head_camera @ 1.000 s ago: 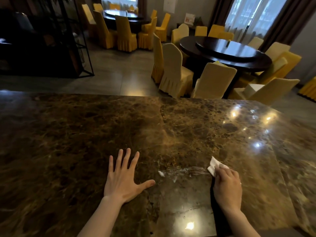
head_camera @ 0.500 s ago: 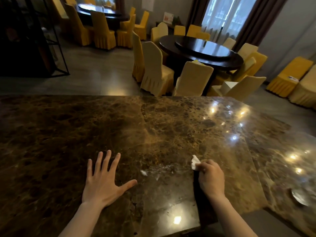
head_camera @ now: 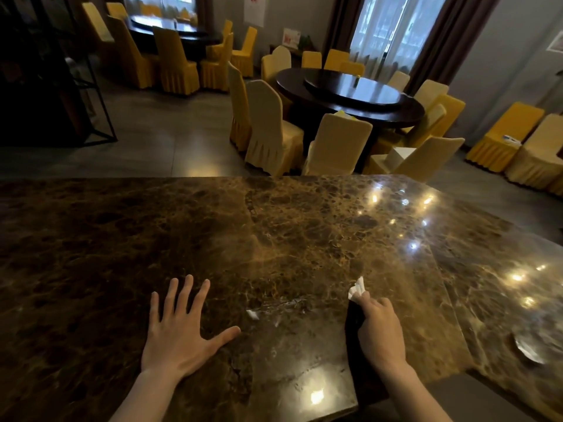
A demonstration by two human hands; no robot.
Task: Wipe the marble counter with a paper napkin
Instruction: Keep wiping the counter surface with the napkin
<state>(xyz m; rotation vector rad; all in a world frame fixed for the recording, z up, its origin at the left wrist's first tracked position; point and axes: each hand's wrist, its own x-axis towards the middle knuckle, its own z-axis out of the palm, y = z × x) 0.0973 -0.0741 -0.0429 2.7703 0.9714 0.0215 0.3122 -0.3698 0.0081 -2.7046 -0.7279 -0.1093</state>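
A dark brown marble counter fills the lower half of the head view. My right hand rests on it at the lower right, closed around a crumpled white paper napkin whose end sticks out past the fingers. My left hand lies flat on the marble at the lower middle, fingers spread, holding nothing. Between the hands, a wet smear and a small white scrap lie on the surface.
The counter's near edge runs below the hands. A pale patch sits at the counter's right end. Beyond the far edge stand yellow-covered chairs around a round dark table, and a black metal rack at left.
My right hand has bunched the napkin up, so less of it shows. The camera has swung right, and both hands stay about where they were on the counter.
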